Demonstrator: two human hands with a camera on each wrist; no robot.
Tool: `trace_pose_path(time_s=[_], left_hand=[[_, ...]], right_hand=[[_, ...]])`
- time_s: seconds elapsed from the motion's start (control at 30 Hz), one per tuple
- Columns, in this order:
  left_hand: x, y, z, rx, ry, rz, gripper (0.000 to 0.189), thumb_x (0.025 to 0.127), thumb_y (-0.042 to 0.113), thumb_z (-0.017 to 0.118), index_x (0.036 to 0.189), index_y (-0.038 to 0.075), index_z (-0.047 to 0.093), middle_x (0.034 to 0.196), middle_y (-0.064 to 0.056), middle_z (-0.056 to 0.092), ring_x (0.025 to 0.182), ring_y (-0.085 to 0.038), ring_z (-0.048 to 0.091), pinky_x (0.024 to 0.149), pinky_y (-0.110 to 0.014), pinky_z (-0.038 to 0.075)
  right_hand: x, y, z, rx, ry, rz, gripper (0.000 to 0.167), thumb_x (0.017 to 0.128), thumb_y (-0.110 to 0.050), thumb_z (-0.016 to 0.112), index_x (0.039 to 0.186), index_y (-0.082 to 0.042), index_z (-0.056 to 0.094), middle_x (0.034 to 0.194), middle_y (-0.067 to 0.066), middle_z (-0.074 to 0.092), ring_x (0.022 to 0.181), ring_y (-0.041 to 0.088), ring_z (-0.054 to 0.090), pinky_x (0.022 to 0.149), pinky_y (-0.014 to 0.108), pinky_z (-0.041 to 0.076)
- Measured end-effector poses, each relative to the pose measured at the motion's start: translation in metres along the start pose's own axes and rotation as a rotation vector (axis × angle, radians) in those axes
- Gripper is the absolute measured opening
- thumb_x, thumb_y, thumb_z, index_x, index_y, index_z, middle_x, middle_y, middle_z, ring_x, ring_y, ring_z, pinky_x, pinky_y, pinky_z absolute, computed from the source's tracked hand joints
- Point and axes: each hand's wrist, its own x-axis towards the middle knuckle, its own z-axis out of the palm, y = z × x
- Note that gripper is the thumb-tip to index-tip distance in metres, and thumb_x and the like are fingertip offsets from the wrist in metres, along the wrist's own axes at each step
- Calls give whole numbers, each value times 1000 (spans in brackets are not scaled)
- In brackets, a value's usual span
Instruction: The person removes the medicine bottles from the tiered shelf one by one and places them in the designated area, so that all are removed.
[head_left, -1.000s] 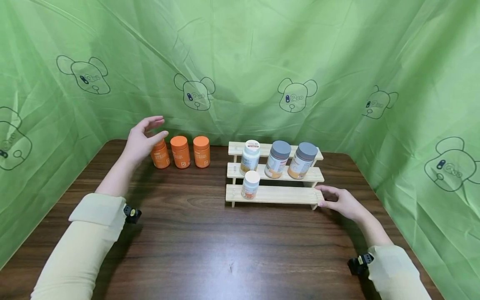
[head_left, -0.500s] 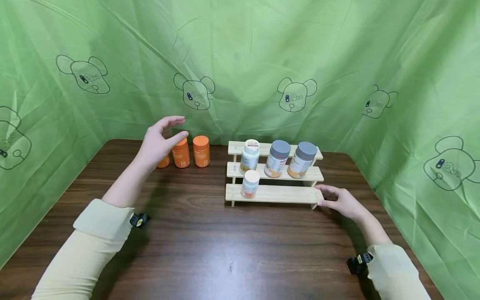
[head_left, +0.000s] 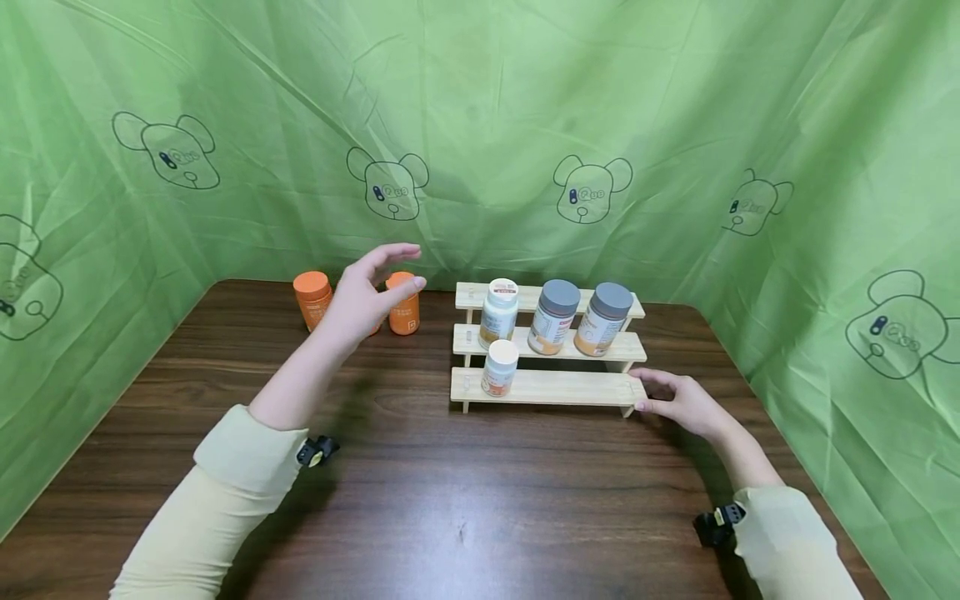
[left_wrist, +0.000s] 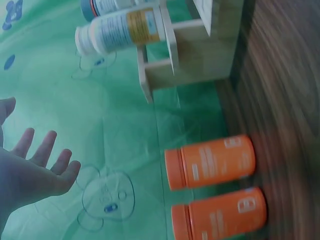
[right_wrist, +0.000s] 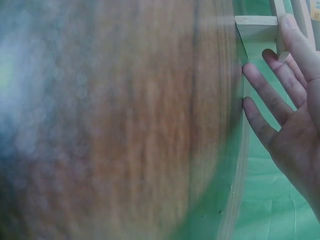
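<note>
My left hand (head_left: 360,300) hovers in front of the orange bottles, fingers spread apart from the thumb and nothing between them. It mostly covers the middle bottle in the head view; the left orange bottle (head_left: 312,298) and right orange bottle (head_left: 405,315) show on either side. Two orange bottles (left_wrist: 212,162) stand beyond the hand in the left wrist view. At the right end of a three-tier wooden display stand (head_left: 573,388), my right hand (head_left: 684,407) pinches the lowest shelf between thumb and fingers. A small white-capped bottle (head_left: 500,371) stands on that shelf's left end.
On the middle tier stand a white bottle (head_left: 498,317) and two grey-lidded bottles, one central (head_left: 555,318) and one at right (head_left: 603,322). A green curtain (head_left: 480,125) with printed bear heads closes off the back and sides of the brown wooden table (head_left: 450,500).
My left hand has moved right along the row, from the left orange bottle to near the right one, uncovering the left bottle. My right hand stays at the stand.
</note>
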Motion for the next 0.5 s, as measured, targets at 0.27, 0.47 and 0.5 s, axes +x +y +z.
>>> trace_pose_path(time_s=[0.27,0.47,0.5], left_hand=[[4,2,28,-37,-47,71,47,86,27,70,130,21,55,130,0,57,127,-12,44,110,-42,30],[7,1,45,-57,-95,90,50,86,27,70,132,21,52,132,1,56,127,-10,43,109,-41,30],[7,0,47,-58,-102,92,51,86,28,70,132,20,52,132,2,55,127,-10,43,109,-41,30]], right_hand=[[-3,-19,-5,-2,-12,2,53,84,-16,72,130,0,53,116,18,64,102,26,60,86,46,49],[-3,-16,-4,16,-10,-4,53,84,-17,72,130,-1,54,117,17,64,102,25,60,86,44,49],[-3,-15,-4,17,-11,-4,53,84,-17,72,130,-1,54,117,17,64,102,25,61,86,44,49]])
